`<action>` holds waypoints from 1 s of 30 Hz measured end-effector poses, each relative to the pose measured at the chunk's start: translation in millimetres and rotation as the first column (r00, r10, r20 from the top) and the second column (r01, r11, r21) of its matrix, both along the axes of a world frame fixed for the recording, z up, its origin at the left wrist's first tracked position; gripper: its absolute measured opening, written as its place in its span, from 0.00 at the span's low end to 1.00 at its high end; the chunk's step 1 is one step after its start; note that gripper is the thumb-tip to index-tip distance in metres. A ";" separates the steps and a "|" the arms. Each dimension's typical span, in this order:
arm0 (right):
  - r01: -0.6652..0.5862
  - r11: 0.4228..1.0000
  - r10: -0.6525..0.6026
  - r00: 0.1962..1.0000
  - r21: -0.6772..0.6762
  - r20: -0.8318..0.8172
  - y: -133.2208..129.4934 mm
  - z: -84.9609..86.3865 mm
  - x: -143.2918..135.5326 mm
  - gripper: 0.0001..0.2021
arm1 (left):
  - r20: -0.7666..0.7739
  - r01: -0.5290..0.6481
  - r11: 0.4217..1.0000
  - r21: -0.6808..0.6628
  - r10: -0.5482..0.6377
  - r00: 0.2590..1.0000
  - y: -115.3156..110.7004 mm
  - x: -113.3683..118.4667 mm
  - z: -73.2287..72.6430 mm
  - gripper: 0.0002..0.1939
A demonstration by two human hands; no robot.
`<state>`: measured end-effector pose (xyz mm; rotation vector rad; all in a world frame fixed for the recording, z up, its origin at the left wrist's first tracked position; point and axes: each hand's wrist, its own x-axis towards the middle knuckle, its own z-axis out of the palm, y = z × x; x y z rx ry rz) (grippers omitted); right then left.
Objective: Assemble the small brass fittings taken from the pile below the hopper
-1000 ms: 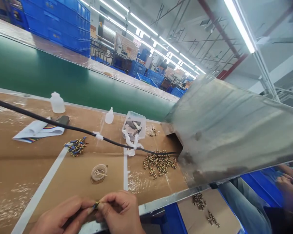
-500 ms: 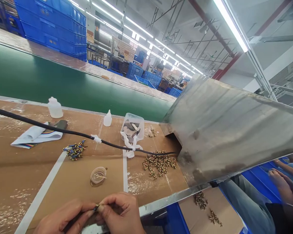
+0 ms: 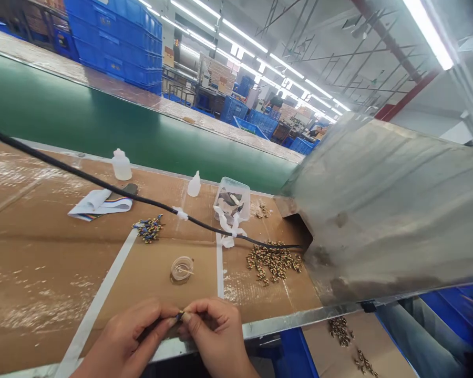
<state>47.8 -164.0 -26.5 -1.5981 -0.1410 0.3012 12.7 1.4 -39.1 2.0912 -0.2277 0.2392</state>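
Observation:
My left hand (image 3: pixel 136 333) and my right hand (image 3: pixel 216 331) meet at the table's front edge, fingertips pinched on one small dark blue and yellow piece (image 3: pixel 180 315) between them. Most of the piece is hidden by the fingers. Just beyond them is a small round clear dish (image 3: pixel 182 269) with a thin stick in it. A pile of blue and yellow pieces (image 3: pixel 150 229) lies to the left, and a larger pile of yellowish and dark pieces (image 3: pixel 275 261) lies to the right.
A black cable (image 3: pixel 134 196) crosses above the table. Behind it stand two white bottles (image 3: pixel 121 166) and a clear box (image 3: pixel 232 200); a folded cloth (image 3: pixel 98 203) lies left. A metal panel (image 3: pixel 386 220) rises right. A green belt (image 3: pixel 142 134) runs behind.
The view has shifted, so the table items appear further right. Both hands stay pinched together on the small piece, now slightly higher in the picture.

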 end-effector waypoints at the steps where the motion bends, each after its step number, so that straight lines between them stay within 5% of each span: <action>1: -0.007 1.000 0.007 1.000 -0.002 -0.001 -0.8 0.3 -0.6 0.13 | -0.051 0.022 1.000 0.001 -0.022 0.998 -0.9 -0.5 5.3 0.09; 6: -0.051 0.999 0.051 0.998 -0.016 -0.024 -4.7 -2.1 -1.6 0.11 | -0.194 0.081 0.996 -0.029 -0.085 0.977 -1.4 -2.1 20.1 0.11; 30: -0.076 0.997 0.076 0.997 0.007 -0.034 -6.0 0.3 -1.8 0.10 | -0.195 0.079 0.994 -0.073 -0.092 0.977 -1.7 -3.0 18.6 0.11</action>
